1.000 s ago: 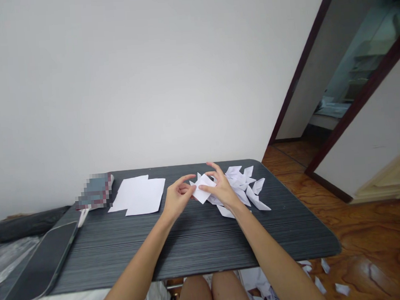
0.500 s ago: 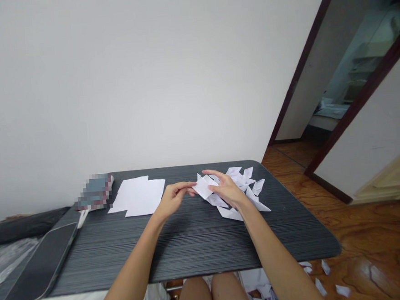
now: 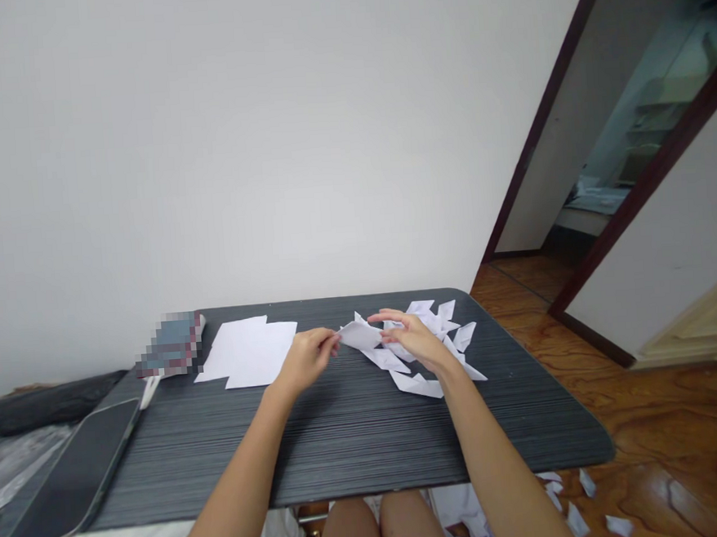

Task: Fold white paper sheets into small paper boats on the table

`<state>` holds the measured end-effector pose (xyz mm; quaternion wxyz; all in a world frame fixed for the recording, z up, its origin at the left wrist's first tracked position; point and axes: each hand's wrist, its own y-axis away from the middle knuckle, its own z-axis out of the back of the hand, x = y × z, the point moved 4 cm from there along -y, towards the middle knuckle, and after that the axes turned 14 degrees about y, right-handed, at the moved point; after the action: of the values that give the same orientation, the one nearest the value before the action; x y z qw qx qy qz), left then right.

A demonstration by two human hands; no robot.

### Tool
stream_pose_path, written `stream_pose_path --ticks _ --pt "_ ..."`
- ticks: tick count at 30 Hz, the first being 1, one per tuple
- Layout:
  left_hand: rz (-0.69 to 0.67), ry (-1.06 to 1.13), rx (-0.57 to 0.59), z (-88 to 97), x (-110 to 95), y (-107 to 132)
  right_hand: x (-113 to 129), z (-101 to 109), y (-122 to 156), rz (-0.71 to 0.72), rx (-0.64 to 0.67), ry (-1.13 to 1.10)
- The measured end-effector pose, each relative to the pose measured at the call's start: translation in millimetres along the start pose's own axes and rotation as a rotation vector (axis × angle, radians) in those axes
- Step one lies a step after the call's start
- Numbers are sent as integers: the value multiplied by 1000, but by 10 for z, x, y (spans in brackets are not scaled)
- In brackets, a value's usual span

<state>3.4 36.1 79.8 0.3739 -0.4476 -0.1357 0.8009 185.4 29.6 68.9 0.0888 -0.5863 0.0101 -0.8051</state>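
Note:
A small piece of folded white paper is held just above the dark table. My left hand pinches its left corner between thumb and fingers. At the opposite corner, my right hand grips the paper with thumb and lower fingers, while its index finger stretches out above. Several folded white paper pieces lie under and around my right hand, partly hidden by it. To the left of my left hand rests an overlapping set of flat white sheets.
The dark striped table stands against a white wall. On its left are a phone-like black slab and a blurred-out object with a white strap. Paper scraps litter the wooden floor at right, near a doorway.
The folded paper has tilted, showing a narrower face than before. My left hand has drawn slightly left and its fingers have curled in; my right hand has shifted a little.

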Motion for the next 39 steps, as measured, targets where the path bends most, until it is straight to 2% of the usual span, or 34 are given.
stream_pose_path --ticks 2,3,6,9,14,18,28,34,39 --pt "75 89 61 -23 -28 -9 52 37 2 113 -50 186" --pt "108 143 89 -41 -39 -9 86 15 10 187 -34 241" --pt "196 303 121 -91 -51 0 137 -143 50 315 116 269" --pt "283 457 113 -120 -46 -1 127 -240 76 293 162 220" --pt "446 788 123 -152 -38 -25 173 -188 85 305 94 200" --pt "506 935 132 -160 -29 -19 183 -167 76 296 92 200" --pt "579 1082 118 -147 30 21 155 -181 75 273 93 180" --pt "591 1066 101 -167 59 25 190 -209 83 354 129 229" --pt "538 975 111 -192 47 11 204 -206 102 391 165 271"
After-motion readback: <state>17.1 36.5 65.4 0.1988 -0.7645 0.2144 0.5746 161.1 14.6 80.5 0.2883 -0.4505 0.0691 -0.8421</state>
